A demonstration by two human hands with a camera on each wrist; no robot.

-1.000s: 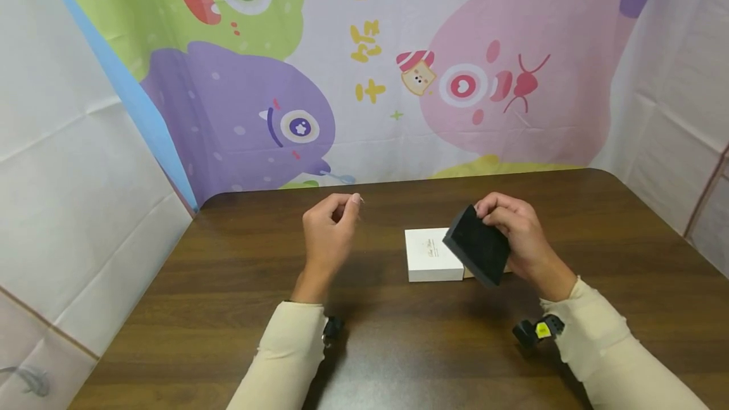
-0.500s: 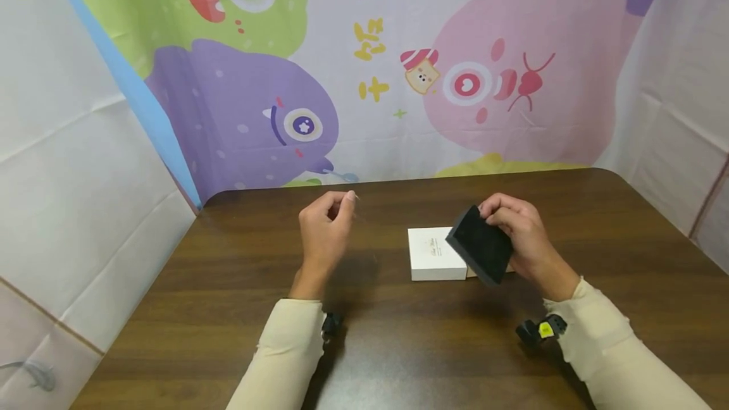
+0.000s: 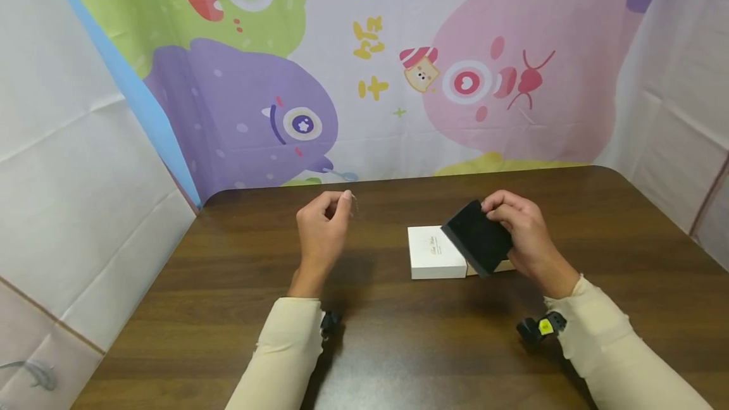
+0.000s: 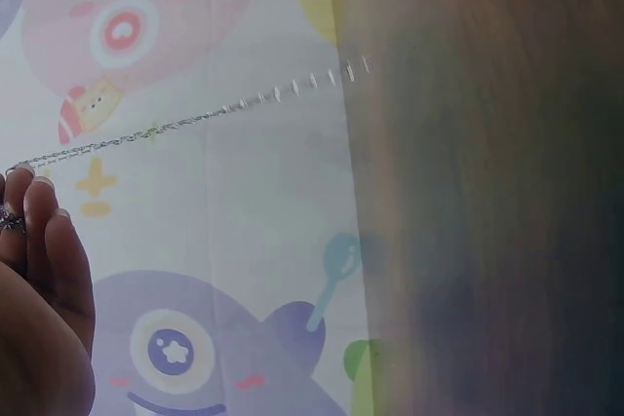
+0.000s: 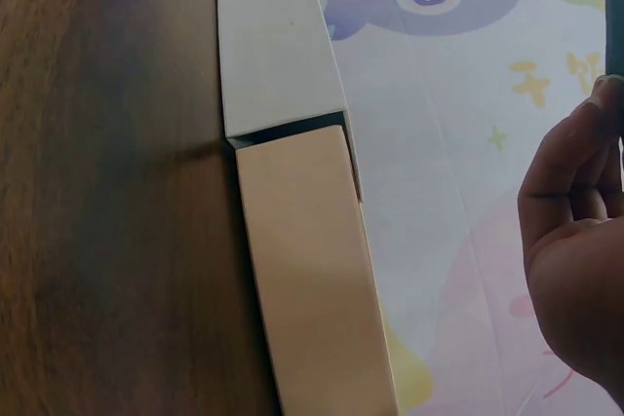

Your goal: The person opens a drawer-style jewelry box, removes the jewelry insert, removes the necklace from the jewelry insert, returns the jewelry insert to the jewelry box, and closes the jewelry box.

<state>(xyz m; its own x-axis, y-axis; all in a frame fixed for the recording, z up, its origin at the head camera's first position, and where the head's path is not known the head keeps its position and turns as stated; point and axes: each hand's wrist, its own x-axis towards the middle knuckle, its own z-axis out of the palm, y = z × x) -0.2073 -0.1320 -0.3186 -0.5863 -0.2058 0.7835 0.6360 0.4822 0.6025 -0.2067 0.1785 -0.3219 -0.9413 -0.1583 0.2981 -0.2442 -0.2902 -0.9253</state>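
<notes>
My left hand (image 3: pixel 322 229) is raised above the table, pinching a thin silver chain (image 4: pixel 175 127) between thumb and fingertips. In the left wrist view the chain stretches away from the fingers, part of it doubled; in the head view it is a faint line. With thumb and fingers my right hand (image 3: pixel 526 236) grips a flat black foam-like pad (image 3: pixel 479 239) by its upper right edge, tilted. Behind and below the pad lies a white box (image 3: pixel 436 253) with small lettering on top. A tan inner drawer (image 5: pixel 310 270) sticks out of the box's open end.
The brown wooden table (image 3: pixel 410 340) carries the box. A cartoon-print cloth (image 3: pixel 387 138) hangs along the far edge, with pale panels (image 3: pixel 85 112) at the sides. Each wrist wears a small black camera (image 3: pixel 529 331).
My left hand has drifted slightly left with the chain, which shows more below the fingertips. The black pad has tilted in my right hand, its lower edge now higher. The box stays put.
</notes>
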